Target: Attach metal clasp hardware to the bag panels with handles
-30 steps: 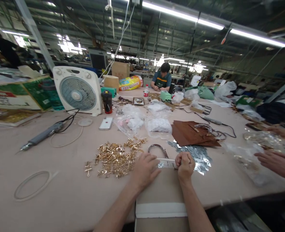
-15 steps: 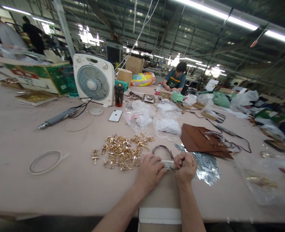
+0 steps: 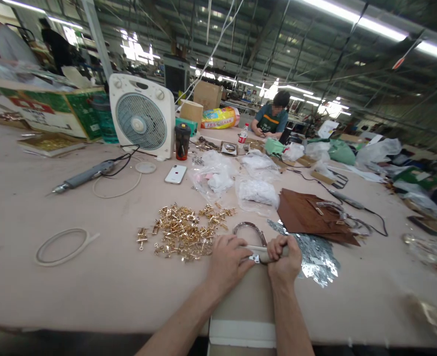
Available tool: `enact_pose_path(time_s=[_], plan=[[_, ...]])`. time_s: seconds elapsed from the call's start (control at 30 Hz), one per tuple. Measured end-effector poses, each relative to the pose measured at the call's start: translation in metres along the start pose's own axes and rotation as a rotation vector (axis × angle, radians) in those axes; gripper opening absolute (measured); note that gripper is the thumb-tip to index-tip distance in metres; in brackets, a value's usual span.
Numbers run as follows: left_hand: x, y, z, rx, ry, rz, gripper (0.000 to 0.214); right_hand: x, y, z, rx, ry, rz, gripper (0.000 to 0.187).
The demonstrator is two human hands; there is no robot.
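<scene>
Beige bag panel [image 3: 246,301], one: lay on the table [image 3: 129,291] under both hands and between the forearms, a white band [image 3: 242,332] crossing it nearer the wearer. Curved dark handle [image 3: 251,226]: arched just beyond the hands, at the panel's upper edge. Small silver metal plate [image 3: 254,258]: sat at that edge, between the hands, beside the left fingertips.

Left hand [image 3: 228,259]: lay over the upper edge, fingers extended, thumb next to the plate; whether it gripped could not be told. Right hand [image 3: 287,259]: clenched, fingers curled around the same edge.

Gold-toned metal fittings [image 3: 183,232]: loose heap, just left of the left hand. Flat silver plates [image 3: 317,257]: spread, just right of the right hand. Brown panels [image 3: 296,217], with handles: stacked beyond those plates. Clear plastic bag [image 3: 257,192], white contents: beyond the hands. White smartphone [image 3: 176,174]: beyond the fittings. Grey electric screwdriver [image 3: 88,176]: well left of the left hand. Box fan [image 3: 140,123]: far beyond, leftward. Co-worker [image 3: 272,116]: seated across the table, well beyond the hands.
</scene>
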State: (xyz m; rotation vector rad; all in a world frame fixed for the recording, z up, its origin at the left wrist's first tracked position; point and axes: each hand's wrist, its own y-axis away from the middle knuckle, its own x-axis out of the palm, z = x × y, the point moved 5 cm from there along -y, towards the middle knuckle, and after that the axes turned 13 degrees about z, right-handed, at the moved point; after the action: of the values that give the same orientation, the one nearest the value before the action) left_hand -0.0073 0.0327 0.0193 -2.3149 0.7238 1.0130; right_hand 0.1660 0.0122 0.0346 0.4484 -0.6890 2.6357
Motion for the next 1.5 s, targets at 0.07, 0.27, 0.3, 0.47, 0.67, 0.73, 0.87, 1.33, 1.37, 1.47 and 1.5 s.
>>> enact_pose_path(time_s=[0.07,0.27,0.3,0.47,0.67,0.73,0.87,1.33,1.37,1.47,1.5], plan=[[0.0,0.002,-0.001,0.015,-0.012,-0.001,0.019,0.001,0.0,-0.001,0.016,-0.014,-0.004,0.036],[0.0,0.002,-0.009,0.07,-0.059,0.046,0.018,0.003,0.0,-0.001,0.011,-0.03,0.013,0.034],[0.0,0.001,-0.011,0.073,-0.06,0.051,0.015,0.003,0.0,0.0,0.012,-0.031,0.014,0.034],[-0.002,-0.002,-0.014,0.033,-0.03,0.06,0.011,0.003,0.006,0.006,-0.023,-0.066,0.025,0.035],[-0.003,-0.001,-0.015,0.042,-0.051,0.057,0.011,0.007,0.02,0.015,-0.117,-0.056,0.062,0.037],[-0.002,-0.001,-0.015,0.053,-0.062,0.054,0.012,0.007,0.022,0.015,-0.139,-0.049,0.055,0.036],[-0.001,-0.002,-0.014,0.062,-0.05,0.05,0.011,0.011,0.021,0.012,-0.141,-0.041,0.041,0.037],[-0.006,-0.011,-0.008,0.044,-0.045,0.025,0.009,0.019,0.015,0.008,-0.171,0.008,0.054,0.035],[-0.006,-0.011,-0.008,0.041,-0.045,0.023,0.009,0.02,0.015,0.008,-0.173,0.016,0.055,0.035],[-0.005,-0.011,-0.006,0.036,-0.04,0.023,0.009,0.021,0.015,0.006,-0.177,0.031,0.055,0.035],[-0.005,-0.011,-0.006,0.037,-0.038,0.025,0.009,0.021,0.015,0.006,-0.178,0.031,0.053,0.035]])
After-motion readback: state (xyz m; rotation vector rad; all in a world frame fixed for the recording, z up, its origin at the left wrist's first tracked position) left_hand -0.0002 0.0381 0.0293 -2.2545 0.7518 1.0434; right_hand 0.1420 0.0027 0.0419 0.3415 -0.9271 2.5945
